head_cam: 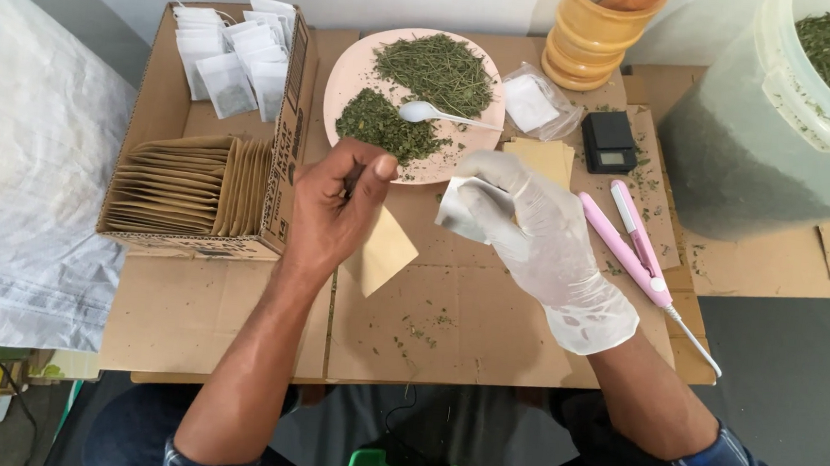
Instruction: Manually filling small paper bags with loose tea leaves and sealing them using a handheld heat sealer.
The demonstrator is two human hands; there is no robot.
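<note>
- At centre frame, a person's bare left hand [339, 208] pinches a tan paper envelope [382, 251] between thumb and fingers, the envelope hanging below the hand over the cardboard work surface [448, 323].
- Just right of it, the right hand [541, 237], in a white glove, is closed on a small white filter bag [465, 210], held close to the envelope but apart from it.
- Above the hands, a pink plate [348, 73] carries two heaps of dried green herb [436, 69], with a white spoon [423, 113] lying across them.
- In the upper left of the frame, an open cardboard box [290, 146] holds a row of tan envelopes standing on edge and, behind them, a cluster of filled white bags [232, 65].
- Right of the plate lie a clear plastic pouch [536, 103], a short stack of tan envelopes [542, 159] and a small black pocket scale [608, 141].
- A pink handheld sealer [633, 243] lies diagonally at the right, its cord trailing toward the lower right.
- At the upper right, a large translucent bucket [762, 141] holds more dried herb; a tan wooden mortar [589, 36] stands at top centre.
- Herb crumbs are scattered over the cardboard.
</note>
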